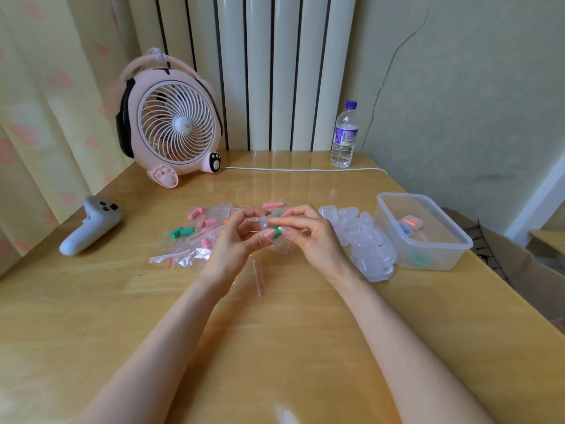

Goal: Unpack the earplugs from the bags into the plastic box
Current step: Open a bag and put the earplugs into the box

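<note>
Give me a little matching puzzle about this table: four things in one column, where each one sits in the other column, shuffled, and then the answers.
Things
1. fan
2. water bottle
3. controller
4. plastic box

Places
A. lies near the left edge of the table
B. stands at the back right, close to the wall
C. stands at the back left, by the curtain
D. sits at the right edge, nearer the person than the bottle

Pairs: 1-C, 2-B, 3-A, 4-D
</note>
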`<state>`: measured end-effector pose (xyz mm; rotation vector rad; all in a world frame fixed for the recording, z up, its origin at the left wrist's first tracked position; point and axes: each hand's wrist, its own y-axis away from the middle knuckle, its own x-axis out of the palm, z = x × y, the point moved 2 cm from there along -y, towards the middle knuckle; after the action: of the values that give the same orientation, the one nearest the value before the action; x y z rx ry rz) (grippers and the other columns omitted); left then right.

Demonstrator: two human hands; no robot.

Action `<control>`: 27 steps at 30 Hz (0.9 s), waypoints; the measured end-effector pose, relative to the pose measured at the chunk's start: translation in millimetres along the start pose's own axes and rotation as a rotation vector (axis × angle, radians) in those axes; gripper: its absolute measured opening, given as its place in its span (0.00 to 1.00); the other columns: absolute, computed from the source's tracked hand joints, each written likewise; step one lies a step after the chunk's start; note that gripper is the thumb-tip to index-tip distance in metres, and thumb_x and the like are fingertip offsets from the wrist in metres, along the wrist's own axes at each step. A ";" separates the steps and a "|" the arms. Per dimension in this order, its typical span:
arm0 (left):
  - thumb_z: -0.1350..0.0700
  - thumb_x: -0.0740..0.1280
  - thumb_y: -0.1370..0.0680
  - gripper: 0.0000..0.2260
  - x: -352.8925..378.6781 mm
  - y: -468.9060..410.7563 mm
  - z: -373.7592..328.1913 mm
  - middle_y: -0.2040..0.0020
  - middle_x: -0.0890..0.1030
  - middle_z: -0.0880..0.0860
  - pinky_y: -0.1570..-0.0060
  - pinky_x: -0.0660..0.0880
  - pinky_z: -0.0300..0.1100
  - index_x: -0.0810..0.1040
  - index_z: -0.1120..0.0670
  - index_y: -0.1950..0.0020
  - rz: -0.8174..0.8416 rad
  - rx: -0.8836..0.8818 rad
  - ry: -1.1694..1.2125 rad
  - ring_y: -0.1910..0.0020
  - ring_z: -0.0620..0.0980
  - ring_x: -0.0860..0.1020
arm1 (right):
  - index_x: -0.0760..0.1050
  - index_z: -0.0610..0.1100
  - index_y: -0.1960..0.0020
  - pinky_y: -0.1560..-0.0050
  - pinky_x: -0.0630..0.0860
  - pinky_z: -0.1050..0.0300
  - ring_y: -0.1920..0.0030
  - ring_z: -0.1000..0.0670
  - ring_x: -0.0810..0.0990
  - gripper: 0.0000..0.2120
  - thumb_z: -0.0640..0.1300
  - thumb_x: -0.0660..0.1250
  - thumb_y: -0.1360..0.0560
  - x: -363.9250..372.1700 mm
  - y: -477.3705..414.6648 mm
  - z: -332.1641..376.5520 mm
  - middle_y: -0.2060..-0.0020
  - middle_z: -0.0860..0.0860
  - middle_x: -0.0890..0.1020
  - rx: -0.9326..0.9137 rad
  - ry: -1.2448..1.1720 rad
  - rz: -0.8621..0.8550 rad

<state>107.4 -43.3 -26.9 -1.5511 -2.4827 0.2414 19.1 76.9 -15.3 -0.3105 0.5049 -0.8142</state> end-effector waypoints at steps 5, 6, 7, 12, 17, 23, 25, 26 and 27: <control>0.62 0.69 0.28 0.15 -1.3 -0.8 -0.1 0.50 0.80 0.60 0.53 0.77 0.36 0.74 0.56 0.42 -0.001 0.027 -0.058 0.53 0.50 0.80 | 0.81 0.46 0.59 0.58 0.79 0.49 0.58 0.52 0.78 0.12 0.30 0.69 0.29 0.8 1.9 -0.1 0.47 0.54 0.76 0.119 -0.143 -0.019; 0.61 0.70 0.29 0.15 -1.6 -1.1 -0.4 0.49 0.81 0.59 0.52 0.76 0.37 0.74 0.55 0.43 -0.004 0.038 -0.077 0.51 0.50 0.80 | 0.81 0.44 0.58 0.58 0.79 0.52 0.58 0.51 0.79 0.10 0.30 0.68 0.28 0.4 1.9 0.4 0.45 0.52 0.76 0.133 -0.172 0.000; 0.61 0.70 0.30 0.15 -1.9 -1.2 -0.4 0.48 0.81 0.59 0.51 0.76 0.37 0.75 0.55 0.43 -0.004 0.047 -0.085 0.50 0.50 0.80 | 0.81 0.42 0.56 0.57 0.79 0.54 0.56 0.50 0.81 0.08 0.31 0.68 0.28 -0.3 2.0 1.1 0.42 0.50 0.76 0.140 -0.204 0.020; 0.60 0.75 0.34 0.19 -0.2 -2.3 0.9 0.49 0.81 0.49 0.49 0.76 0.36 0.78 0.54 0.43 -0.042 0.153 -0.342 0.51 0.47 0.80 | 0.72 0.38 0.47 0.59 0.81 0.48 0.57 0.43 0.82 0.07 0.36 0.66 0.25 -4.1 3.7 6.2 0.43 0.42 0.78 0.256 -0.381 -0.032; 0.49 0.76 0.35 0.27 9.5 3.6 1.3 0.48 0.77 0.48 0.46 0.72 0.36 0.75 0.48 0.37 0.037 0.414 -0.633 0.49 0.41 0.75 | 0.72 0.46 0.48 0.65 0.76 0.61 0.60 0.47 0.77 0.12 0.35 0.70 0.27 3.9 3.2 2.8 0.52 0.44 0.79 0.247 -0.242 0.008; 0.53 0.69 0.25 0.11 5.1 4.6 0.8 0.48 0.78 0.46 0.46 0.73 0.42 0.75 0.47 0.44 -0.142 0.390 -0.657 0.48 0.45 0.76 | 0.74 0.43 0.49 0.68 0.80 0.55 0.69 0.49 0.81 0.11 0.30 0.68 0.27 -17.0 1.9 8.3 0.71 0.53 0.81 0.246 -0.285 -0.122; 0.59 0.66 0.24 0.05 2.0 1.7 7.9 0.49 0.78 0.49 0.48 0.73 0.46 0.78 0.55 0.49 -0.161 0.360 -0.795 0.49 0.50 0.76 | 0.74 0.39 0.47 0.71 0.78 0.58 0.71 0.48 0.80 0.11 0.33 0.70 0.28 -27.0 1.2 9.0 0.68 0.48 0.80 0.276 -0.240 -0.223; 0.60 0.64 0.25 0.06 1.4 1.0 11.3 0.49 0.79 0.50 0.48 0.72 0.46 0.79 0.55 0.51 -0.134 0.355 -0.885 0.48 0.52 0.75 | 0.74 0.40 0.47 0.73 0.76 0.60 0.74 0.50 0.79 0.11 0.35 0.71 0.28 -33.3 0.7 6.5 0.67 0.45 0.79 0.300 -0.172 -0.288; 0.61 0.62 0.27 0.09 1.5 0.7 14.3 0.47 0.79 0.51 0.48 0.71 0.47 0.81 0.55 0.54 -0.091 0.364 -0.980 0.47 0.54 0.75 | 0.74 0.42 0.50 0.75 0.75 0.60 0.75 0.52 0.77 0.10 0.38 0.72 0.28 -40.5 -0.3 1.9 0.66 0.44 0.79 0.318 -0.082 -0.362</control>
<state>103.6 -42.1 -40.7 -1.3213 -2.8596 1.6712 -3.6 107.3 -1.1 -0.1405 0.2368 -1.2114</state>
